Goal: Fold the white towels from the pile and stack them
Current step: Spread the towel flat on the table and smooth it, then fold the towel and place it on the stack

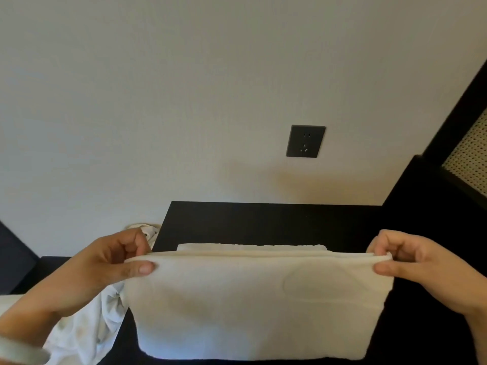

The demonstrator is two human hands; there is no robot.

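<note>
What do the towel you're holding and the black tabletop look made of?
Towel: soft, thick white cloth, likely cotton terry; matte, layered folds hang limp between left hand and right hand. Tabletop: hard, smooth black board, perhaps painted or laminated wood; flat, crisp edges.

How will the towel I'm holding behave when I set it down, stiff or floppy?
Probably floppy: the towel hangs limp below the top corners that your left hand and right hand pinch. It is likely light, since fingertip pinches alone carry it. Its folded layers, visible along the top edge, may slide apart unless lowered evenly.
</note>
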